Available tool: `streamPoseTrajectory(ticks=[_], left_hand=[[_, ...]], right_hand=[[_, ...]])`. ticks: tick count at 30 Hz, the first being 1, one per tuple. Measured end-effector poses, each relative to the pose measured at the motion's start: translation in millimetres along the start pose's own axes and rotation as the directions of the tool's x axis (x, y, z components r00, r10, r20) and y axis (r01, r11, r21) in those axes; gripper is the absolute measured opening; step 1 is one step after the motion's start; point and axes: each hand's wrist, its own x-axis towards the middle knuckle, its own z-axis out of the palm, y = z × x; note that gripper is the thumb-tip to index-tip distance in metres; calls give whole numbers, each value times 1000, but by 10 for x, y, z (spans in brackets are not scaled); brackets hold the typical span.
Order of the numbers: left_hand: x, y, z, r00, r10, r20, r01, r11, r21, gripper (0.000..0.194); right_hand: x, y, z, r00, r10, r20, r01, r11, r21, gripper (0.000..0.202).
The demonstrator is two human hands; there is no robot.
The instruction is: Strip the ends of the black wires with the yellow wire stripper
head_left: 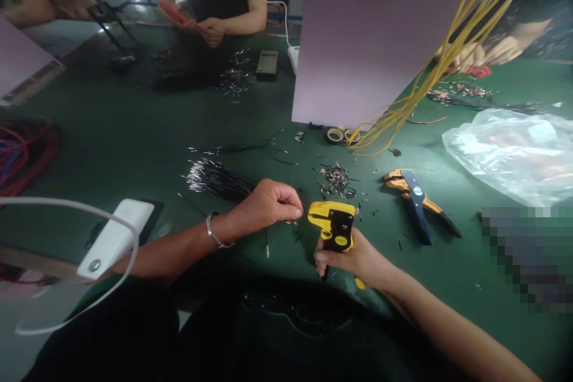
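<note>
Stripper (333, 221) gripped in the right hand (363, 258), over the worktop (134, 125).
Left hand (268, 208) is pinched shut just beside its nose; whether it holds a wire, I cannot tell. Black wires (221, 180) lie beyond that hand, clippings (338, 180) beyond the stripper.

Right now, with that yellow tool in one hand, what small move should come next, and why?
Probably ease the left hand toward the yellow-and-black tool: its pinched fingertips sit just short of the tool's front end, which faces them, and the right hand grips the handle. What the fingertips pinch is too small to tell.
</note>
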Motion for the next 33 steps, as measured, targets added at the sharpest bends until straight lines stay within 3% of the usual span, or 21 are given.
streamPoseTrajectory(ticks=[8,33], left_hand=[[18,-50,28,999,-51,-7,50,989,-141,6],[27,-36,15,998,-53,24,56,992,-117,7]], right_hand=[[-8,-14,-4,1000,-1,5,2,1000,-4,26],[-2,14,44,994,74,-78,-74,997,4,26]])
